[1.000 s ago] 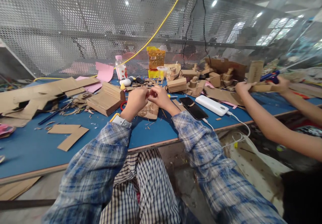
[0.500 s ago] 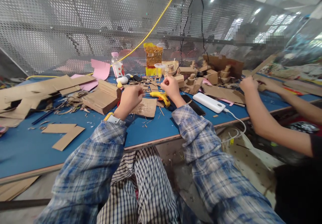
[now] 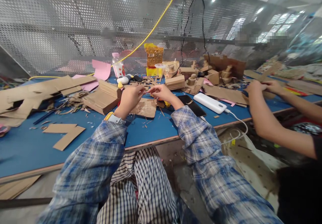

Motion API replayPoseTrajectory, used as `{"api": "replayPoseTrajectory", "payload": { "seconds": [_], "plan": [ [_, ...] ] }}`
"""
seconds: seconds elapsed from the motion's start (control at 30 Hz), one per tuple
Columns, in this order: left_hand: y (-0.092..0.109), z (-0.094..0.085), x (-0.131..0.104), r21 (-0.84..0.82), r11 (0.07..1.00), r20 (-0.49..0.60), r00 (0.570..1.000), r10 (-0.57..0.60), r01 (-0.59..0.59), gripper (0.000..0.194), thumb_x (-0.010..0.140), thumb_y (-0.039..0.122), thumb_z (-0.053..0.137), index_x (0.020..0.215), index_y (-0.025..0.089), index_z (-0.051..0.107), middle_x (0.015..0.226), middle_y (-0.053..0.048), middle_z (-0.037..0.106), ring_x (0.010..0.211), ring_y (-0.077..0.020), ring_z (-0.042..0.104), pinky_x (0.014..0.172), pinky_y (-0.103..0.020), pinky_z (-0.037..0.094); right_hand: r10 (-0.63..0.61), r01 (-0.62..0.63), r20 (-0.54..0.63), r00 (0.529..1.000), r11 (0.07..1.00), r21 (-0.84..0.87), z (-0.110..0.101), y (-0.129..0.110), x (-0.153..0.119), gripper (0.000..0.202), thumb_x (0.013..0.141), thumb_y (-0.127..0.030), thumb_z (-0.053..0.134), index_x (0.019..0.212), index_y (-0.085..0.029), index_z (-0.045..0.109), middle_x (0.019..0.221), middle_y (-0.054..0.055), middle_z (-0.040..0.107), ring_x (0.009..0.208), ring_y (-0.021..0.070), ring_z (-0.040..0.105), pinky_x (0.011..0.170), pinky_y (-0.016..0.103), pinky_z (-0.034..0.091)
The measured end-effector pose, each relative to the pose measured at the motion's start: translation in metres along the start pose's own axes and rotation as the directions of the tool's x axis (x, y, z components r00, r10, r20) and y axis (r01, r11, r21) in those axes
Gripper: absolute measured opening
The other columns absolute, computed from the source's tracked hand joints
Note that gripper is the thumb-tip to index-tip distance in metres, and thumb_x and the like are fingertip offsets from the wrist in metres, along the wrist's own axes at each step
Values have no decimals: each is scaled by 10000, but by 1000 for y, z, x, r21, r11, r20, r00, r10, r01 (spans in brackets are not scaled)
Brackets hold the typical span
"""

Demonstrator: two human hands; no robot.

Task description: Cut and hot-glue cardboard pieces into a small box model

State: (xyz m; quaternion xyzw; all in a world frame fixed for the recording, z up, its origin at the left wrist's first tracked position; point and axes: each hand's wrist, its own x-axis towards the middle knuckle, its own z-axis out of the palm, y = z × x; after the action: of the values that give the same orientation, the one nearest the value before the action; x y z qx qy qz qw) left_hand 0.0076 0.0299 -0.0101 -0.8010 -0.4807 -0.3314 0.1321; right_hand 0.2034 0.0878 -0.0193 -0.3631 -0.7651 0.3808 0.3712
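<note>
Fingertips of my left hand (image 3: 132, 96) are pinched together above a glue-marked cardboard square (image 3: 145, 108); whatever they grip is too small to make out. My right hand (image 3: 161, 92) meets it from the right, thumb and fingers bent close to the left fingertips, also around something I cannot make out. Behind and below my right hand lies a yellow glue gun (image 3: 167, 103), mostly covered by that hand. A folded cardboard piece (image 3: 102, 98) lies left of my left hand.
A white power bank (image 3: 210, 103) and a dark phone (image 3: 191, 105) lie to the right. Cardboard strips (image 3: 69, 138) are at the left front. Behind stand a bottle (image 3: 118, 68) and a yellow bag (image 3: 154, 61). Another person's hands (image 3: 256, 87) work at the far right.
My right hand has moved left to meet my left hand and now covers much of the glue gun. The other person's hands have come closer together, and their raised cardboard strip has lowered.
</note>
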Motion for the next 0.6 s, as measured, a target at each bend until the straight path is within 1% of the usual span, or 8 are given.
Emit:
{"api": "replayPoseTrajectory", "payload": {
  "seconds": [0.07,0.13,0.2,0.27,0.33,0.47,0.53,0.6],
  "plan": [
    [0,1,0,16,1000,-5,1000,23,-23,162,953,255,626,987,173,762,927,-107,723,827,-222,649,683,-306,439,30,-30,1,1000,997,76,2,-1,0,141,797,-201,703,918,-146,750,768,17,708,572,86,571,513,208,420],
    [1,2,0,28,999,-8,999,45,-45,183,960,240,610,1031,189,771,960,-107,724,850,-222,658,687,-303,444,42,-43,10,999,986,161,5,-3,-1,158,813,-295,726,870,-149,741,706,1,686,560,83,563,498,198,407],
    [2,4,-1,30,998,-9,998,57,-57,215,968,226,589,1074,203,774,987,-107,723,865,-219,661,695,-302,449,13,-16,17,1000,974,226,9,-4,-2,231,780,-372,775,797,-148,720,628,-21,645,530,74,531,492,196,391],
    [4,4,-1,16,998,-14,998,57,-56,244,976,222,571,1114,203,771,995,-111,719,866,-217,660,699,-303,450,-23,23,-3,1000,961,275,12,-6,-3,293,727,-409,829,751,-149,695,564,-41,599,500,67,490,489,199,373],
    [6,3,-1,-1,999,-33,998,47,-47,257,980,229,561,1134,200,765,988,-111,713,852,-212,653,692,-302,448,-31,41,-38,999,945,324,14,-8,-4,323,701,-420,855,733,-152,677,553,-46,581,492,66,473,489,203,366],
    [9,1,-3,-34,998,-66,997,41,-44,226,967,271,596,1103,187,755,932,-90,696,780,-189,628,677,-293,441,8,13,-54,998,924,381,16,-12,-5,313,719,-406,848,694,-157,661,545,-43,566,482,71,476,490,207,372],
    [9,0,-4,-43,998,-63,997,50,-52,212,960,281,610,1070,171,753,905,-85,688,785,-195,629,682,-293,438,34,-8,-60,998,922,388,17,-14,-5,297,719,-382,844,666,-159,656,537,-39,569,479,74,489,499,211,385],
    [9,0,-4,-40,998,-64,997,52,-54,204,962,260,595,1036,158,755,893,-91,683,816,-213,638,690,-301,434,53,-21,-71,996,918,396,18,-15,-5,281,711,-363,840,650,-161,655,563,-27,602,486,78,509,519,222,412]
  ]
}}
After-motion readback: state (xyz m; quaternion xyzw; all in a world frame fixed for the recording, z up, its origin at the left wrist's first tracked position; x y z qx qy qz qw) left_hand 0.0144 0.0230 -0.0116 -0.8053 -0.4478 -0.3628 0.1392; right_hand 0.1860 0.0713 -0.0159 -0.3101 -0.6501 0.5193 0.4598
